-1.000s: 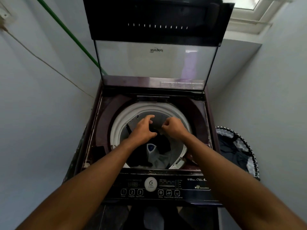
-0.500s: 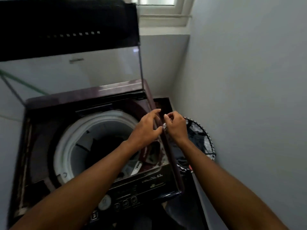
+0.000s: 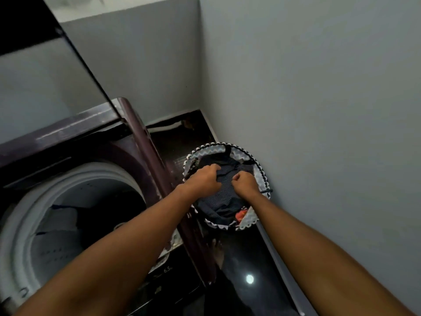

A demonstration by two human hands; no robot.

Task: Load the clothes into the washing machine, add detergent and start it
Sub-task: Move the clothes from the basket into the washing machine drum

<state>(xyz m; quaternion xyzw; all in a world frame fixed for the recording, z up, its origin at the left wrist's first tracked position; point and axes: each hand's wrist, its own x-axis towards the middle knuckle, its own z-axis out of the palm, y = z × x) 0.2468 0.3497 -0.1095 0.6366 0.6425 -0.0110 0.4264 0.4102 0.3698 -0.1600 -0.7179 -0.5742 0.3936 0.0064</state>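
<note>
A top-loading washing machine (image 3: 141,137) fills the left, its lid (image 3: 45,71) raised. Dark clothes (image 3: 91,220) lie inside its white-rimmed drum (image 3: 75,174). To its right on the floor stands a round laundry basket (image 3: 262,169) with a zigzag rim. A dark striped garment (image 3: 224,199) lies on top of the basket's clothes. My left hand (image 3: 204,179) grips the garment's left part with curled fingers. My right hand (image 3: 245,182) grips it just to the right, fist closed in the cloth. A red-orange item (image 3: 241,215) peeks out at the basket's near edge.
A grey wall (image 3: 319,110) runs close along the right of the basket. The dark glossy floor (image 3: 248,265) shows a light reflection below the basket. The machine's control panel (image 3: 173,281) is partly hidden by my left forearm.
Both hands left the drum, swung right over the machine's edge and went down into the basket, where they now grip the striped garment. The view turned right with them.
</note>
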